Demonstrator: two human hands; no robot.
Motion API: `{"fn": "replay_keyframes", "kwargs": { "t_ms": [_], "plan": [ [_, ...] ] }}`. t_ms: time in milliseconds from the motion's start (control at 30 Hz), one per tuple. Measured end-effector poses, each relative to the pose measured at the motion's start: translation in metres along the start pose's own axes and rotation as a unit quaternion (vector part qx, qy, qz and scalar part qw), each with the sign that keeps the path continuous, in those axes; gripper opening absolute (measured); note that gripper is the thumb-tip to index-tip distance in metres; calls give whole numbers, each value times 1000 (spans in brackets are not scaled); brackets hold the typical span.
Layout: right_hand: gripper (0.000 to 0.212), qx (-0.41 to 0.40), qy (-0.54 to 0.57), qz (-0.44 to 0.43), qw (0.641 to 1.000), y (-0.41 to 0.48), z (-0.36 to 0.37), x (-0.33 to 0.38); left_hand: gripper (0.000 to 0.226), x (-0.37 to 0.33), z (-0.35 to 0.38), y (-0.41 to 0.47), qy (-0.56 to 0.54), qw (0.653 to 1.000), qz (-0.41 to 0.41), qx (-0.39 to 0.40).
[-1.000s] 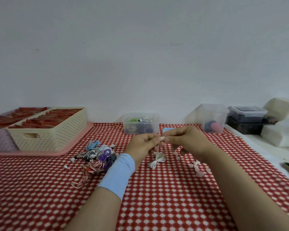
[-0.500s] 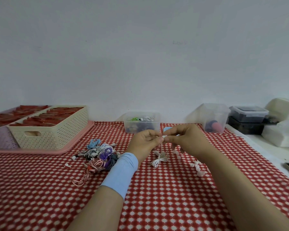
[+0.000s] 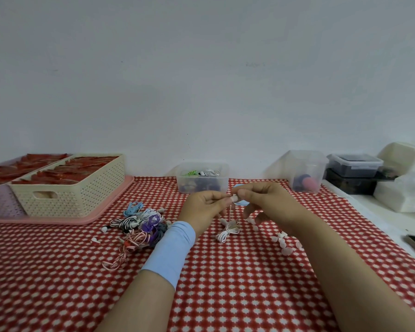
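Covering the table, a red-and-white checked cloth [image 3: 225, 283] runs back to a plain white wall [image 3: 201, 80]. Above it, the left hand [image 3: 203, 209] and right hand [image 3: 268, 204] pinch a white earbud [image 3: 234, 198], mostly hidden by fingertips. Its cord [image 3: 230, 212] hangs vertically to the coiled bundle [image 3: 228, 230] lying on the cloth.

Matt checked cloth tablecloth [image 3: 225, 283], perforated plastic basket [image 3: 82, 197], clear glossy plastic tub [image 3: 203, 185]

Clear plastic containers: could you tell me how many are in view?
3: a low tub mid-table, a taller one to its right, a lidded one further right on a dark box. More may be hidden.
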State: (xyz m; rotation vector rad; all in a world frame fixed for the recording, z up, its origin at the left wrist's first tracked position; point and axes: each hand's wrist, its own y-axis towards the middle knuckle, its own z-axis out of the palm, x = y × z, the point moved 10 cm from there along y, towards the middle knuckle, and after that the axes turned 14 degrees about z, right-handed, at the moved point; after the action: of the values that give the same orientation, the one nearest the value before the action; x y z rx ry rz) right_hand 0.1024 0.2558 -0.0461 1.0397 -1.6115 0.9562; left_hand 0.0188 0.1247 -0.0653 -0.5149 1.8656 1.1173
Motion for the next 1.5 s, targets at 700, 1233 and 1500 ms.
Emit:
{"fn": "replay_keyframes", "kwargs": {
  "t_ms": [700,1233,1500],
  "plan": [
    [10,30,68,77,994,13,11,-22,14,0,-3,0,-8,999,-5,34],
    [26,-14,-424,77,902,28,53,-14,20,8,-34,4,136,990,-32,29],
    [34,27,-397,174,901,42,60,-25,14,7,-50,4,265,958,-75,78]
  ]
}}
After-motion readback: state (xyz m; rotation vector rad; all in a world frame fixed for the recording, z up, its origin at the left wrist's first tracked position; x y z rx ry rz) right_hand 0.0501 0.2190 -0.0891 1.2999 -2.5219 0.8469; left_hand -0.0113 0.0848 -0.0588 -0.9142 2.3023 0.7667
